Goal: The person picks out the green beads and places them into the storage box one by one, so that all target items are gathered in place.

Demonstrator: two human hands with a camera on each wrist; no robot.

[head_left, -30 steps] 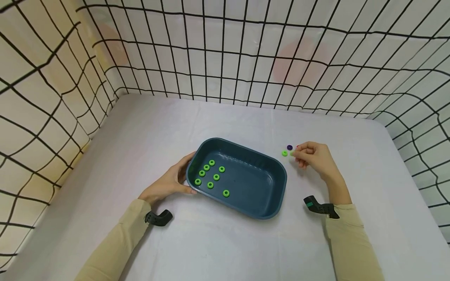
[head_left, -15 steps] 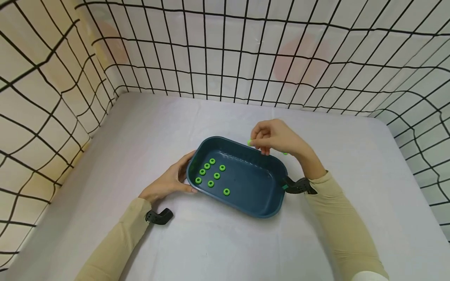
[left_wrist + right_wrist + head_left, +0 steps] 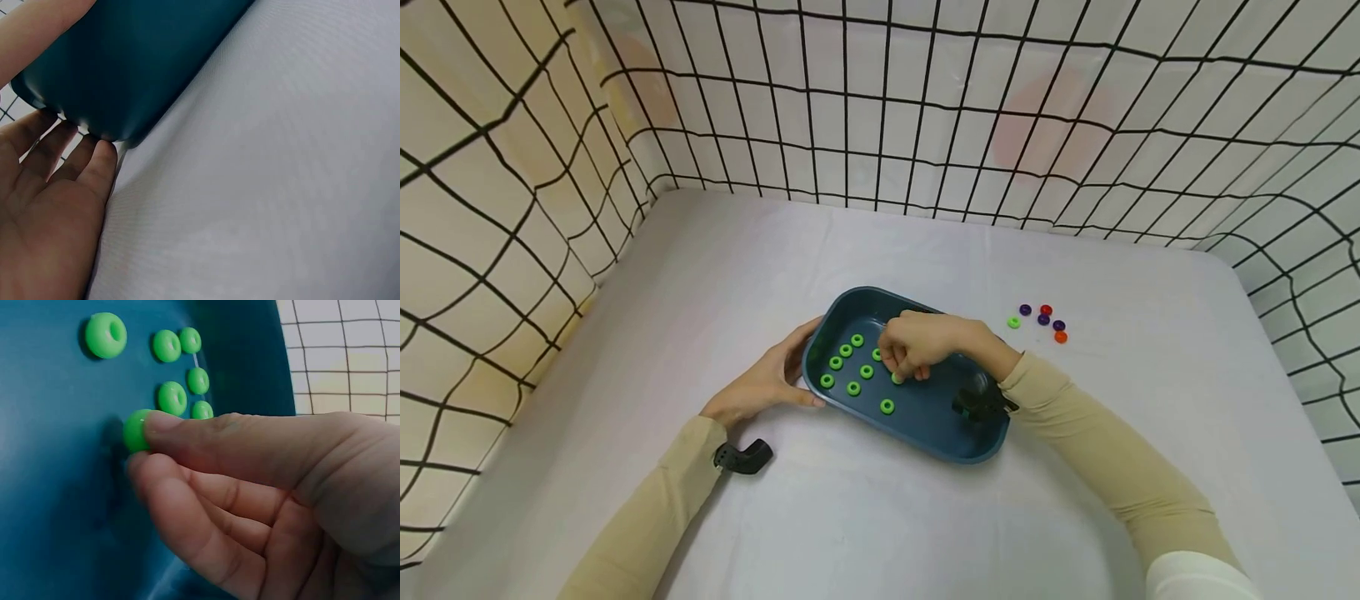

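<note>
My left hand (image 3: 763,387) holds the left end of a dark blue tub (image 3: 940,417), thumb along the near side and fingers around the end. In the left wrist view, the fingertips (image 3: 103,150) touch the outside of the tub's wall. Inside the tub, my right hand (image 3: 925,340) is low over the floor. Its thumb and forefinger pinch a small green ring (image 3: 135,431), as the right wrist view shows. Several matching green rings (image 3: 853,388) lie spread over the tub's left half; the right hand partly covers one.
On the white table to the right of the tub lie one green ring (image 3: 1013,322), several purple rings (image 3: 1043,320), a red ring (image 3: 1047,309) and an orange ring (image 3: 1061,337). Black netting (image 3: 887,108) stands along the back and both sides.
My right hand has picked a green ring off the table, carried it left over the tub's far rim and lowered it inside. The left hand keeps its place on the tub.
</note>
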